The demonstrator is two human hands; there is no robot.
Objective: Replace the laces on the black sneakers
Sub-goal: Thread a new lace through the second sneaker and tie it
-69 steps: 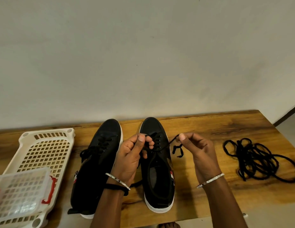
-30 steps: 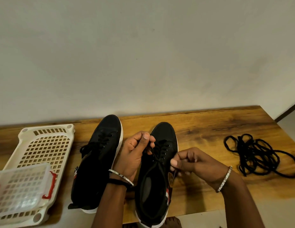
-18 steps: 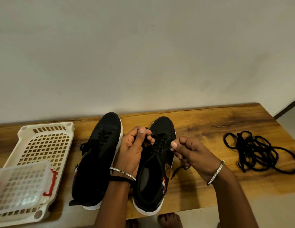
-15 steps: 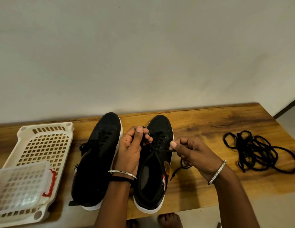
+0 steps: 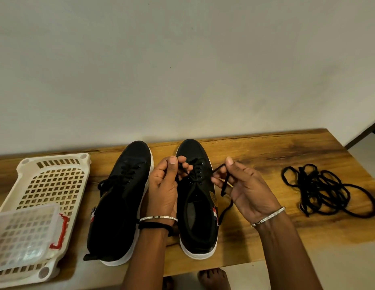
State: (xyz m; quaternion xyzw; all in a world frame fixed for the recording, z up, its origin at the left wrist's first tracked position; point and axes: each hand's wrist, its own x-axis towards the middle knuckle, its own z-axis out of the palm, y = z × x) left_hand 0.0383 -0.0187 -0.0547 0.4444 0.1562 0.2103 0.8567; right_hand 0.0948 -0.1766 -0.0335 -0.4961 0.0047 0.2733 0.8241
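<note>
The left hand point(image 5: 163, 185) pinched the lace point(image 5: 219, 169) at the sneaker point(image 5: 198, 208); the right hand point(image 5: 245, 191) pinched near its tip (likely the best spot, since it looked soft and floppy).

Wooden table point(image 5: 255, 155) spans the lower frame. White basket point(image 5: 52, 181) at lower left, left sneaker point(image 5: 123, 195) and right sneaker point(image 5: 195, 227) side by side at centre, loose laces point(image 5: 320, 191) tangled at right.
</note>
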